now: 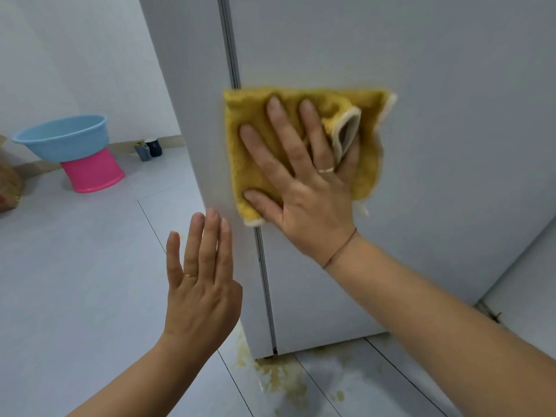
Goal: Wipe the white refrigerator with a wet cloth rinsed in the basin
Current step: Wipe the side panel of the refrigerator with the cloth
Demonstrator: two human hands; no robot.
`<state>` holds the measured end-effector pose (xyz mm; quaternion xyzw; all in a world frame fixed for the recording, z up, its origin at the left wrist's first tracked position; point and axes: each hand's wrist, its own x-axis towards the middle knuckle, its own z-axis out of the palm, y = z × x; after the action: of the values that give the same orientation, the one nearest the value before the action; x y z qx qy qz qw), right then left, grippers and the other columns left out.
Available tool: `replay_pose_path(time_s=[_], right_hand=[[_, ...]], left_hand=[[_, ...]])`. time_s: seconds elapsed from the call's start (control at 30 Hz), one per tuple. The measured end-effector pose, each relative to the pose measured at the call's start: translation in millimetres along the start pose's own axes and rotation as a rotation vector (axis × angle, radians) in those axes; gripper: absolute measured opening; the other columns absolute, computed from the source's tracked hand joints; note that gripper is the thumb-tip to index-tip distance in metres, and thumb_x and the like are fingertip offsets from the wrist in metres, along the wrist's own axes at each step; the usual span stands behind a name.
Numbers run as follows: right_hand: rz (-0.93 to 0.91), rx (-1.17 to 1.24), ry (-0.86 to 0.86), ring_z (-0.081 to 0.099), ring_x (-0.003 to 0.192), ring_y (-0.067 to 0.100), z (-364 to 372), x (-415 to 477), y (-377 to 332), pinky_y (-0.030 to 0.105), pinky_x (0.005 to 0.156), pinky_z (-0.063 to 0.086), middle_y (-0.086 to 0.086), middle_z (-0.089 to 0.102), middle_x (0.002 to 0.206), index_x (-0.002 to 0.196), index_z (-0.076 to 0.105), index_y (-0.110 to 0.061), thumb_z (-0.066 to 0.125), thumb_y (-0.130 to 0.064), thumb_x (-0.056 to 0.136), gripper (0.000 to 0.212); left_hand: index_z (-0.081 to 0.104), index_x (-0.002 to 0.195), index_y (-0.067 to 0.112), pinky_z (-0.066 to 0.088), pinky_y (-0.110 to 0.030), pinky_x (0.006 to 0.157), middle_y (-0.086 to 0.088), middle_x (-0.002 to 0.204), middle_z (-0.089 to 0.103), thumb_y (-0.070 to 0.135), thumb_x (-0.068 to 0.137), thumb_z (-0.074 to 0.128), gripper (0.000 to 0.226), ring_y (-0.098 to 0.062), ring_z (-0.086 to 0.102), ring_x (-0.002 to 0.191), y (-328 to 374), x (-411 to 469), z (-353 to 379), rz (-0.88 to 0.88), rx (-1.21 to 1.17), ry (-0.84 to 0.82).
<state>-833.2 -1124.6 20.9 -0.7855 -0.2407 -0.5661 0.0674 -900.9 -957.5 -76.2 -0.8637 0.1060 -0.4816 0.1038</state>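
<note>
The white refrigerator [436, 121] fills the right and upper middle of the head view. A yellow cloth [252, 121] with a pale edge lies flat against its front, just right of the door's left edge. My right hand [304, 176] presses on the cloth with fingers spread and straight; a fold of the cloth covers the little finger. My left hand [201, 278] is lower left, fingers straight and together, its fingertips at the refrigerator's corner edge, holding nothing. A blue basin [64, 136] sits on a pink stool [93, 173] at the far left by the wall.
Grey floor tiles [75, 281] spread to the left. Yellowish stains [282, 377] mark the floor at the refrigerator's base. Two small dark containers [149, 149] stand by the wall. A brown bag [9, 182] sits at the left edge.
</note>
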Motion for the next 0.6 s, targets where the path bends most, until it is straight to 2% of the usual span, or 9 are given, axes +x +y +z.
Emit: replay_pose_path(time_s=[0.1, 0.2, 0.3, 0.47, 0.53, 0.6], right_hand=[[0.024, -0.028, 0.054, 0.029, 0.142, 0.030, -22, 64, 2, 0.067, 0.107, 0.018, 0.003, 0.038, 0.151, 0.143, 0.040, -0.032, 0.040, -0.063, 0.091, 0.060], [0.054, -0.038, 0.086, 0.030, 0.141, 0.032, -24, 77, -9, 0.067, 0.107, 0.018, 0.004, 0.038, 0.151, 0.143, 0.039, -0.032, 0.039, -0.058, 0.094, 0.056], [0.007, -0.010, 0.048, 0.025, 0.143, 0.031, -8, 44, -23, 0.068, 0.108, 0.016, 0.004, 0.037, 0.151, 0.144, 0.038, -0.030, 0.041, -0.055, 0.096, 0.054], [-0.065, 0.019, -0.110, -0.010, 0.147, 0.020, 33, -53, -53, 0.064, 0.112, 0.006, -0.005, 0.013, 0.157, 0.147, 0.024, -0.035, 0.032, -0.055, 0.099, 0.052], [-0.109, 0.036, -0.131, -0.007, 0.148, 0.020, 47, -92, -59, 0.062, 0.112, 0.008, -0.006, 0.001, 0.161, 0.147, 0.026, -0.036, 0.036, -0.052, 0.098, 0.052], [-0.148, 0.055, -0.140, -0.001, 0.148, 0.020, 58, -127, -61, 0.062, 0.109, 0.017, -0.006, -0.002, 0.161, 0.146, 0.029, -0.036, 0.044, -0.050, 0.096, 0.053]], left_hand=[[0.003, 0.150, -0.004, 0.009, -0.057, 0.117, -0.022, 0.156, 0.006, 0.000, 0.069, 0.046, 0.091, -0.037, 0.008, 0.147, -7, 10, -2, -0.058, -0.023, -0.010], [-0.003, 0.150, -0.002, 0.007, -0.055, 0.118, -0.023, 0.155, 0.004, -0.003, 0.067, 0.046, 0.096, -0.032, 0.000, 0.148, -11, 15, -3, -0.100, -0.049, -0.012], [-0.005, 0.150, -0.001, 0.005, -0.053, 0.119, -0.021, 0.157, 0.002, -0.005, 0.067, 0.043, 0.096, -0.031, 0.000, 0.148, -10, 8, -4, -0.078, -0.085, -0.010], [0.003, 0.151, 0.001, 0.006, -0.051, 0.119, -0.013, 0.161, -0.004, -0.005, 0.073, 0.032, 0.084, -0.031, 0.006, 0.148, -16, -19, -6, -0.028, -0.104, -0.068], [0.005, 0.151, 0.001, 0.008, -0.051, 0.119, -0.012, 0.161, -0.002, -0.005, 0.075, 0.034, 0.082, -0.031, 0.008, 0.148, -19, -32, -6, -0.006, -0.102, -0.086], [0.006, 0.152, 0.002, 0.009, -0.052, 0.119, -0.013, 0.161, 0.001, -0.005, 0.074, 0.040, 0.086, -0.032, 0.011, 0.147, -20, -45, -6, 0.014, -0.099, -0.110]])
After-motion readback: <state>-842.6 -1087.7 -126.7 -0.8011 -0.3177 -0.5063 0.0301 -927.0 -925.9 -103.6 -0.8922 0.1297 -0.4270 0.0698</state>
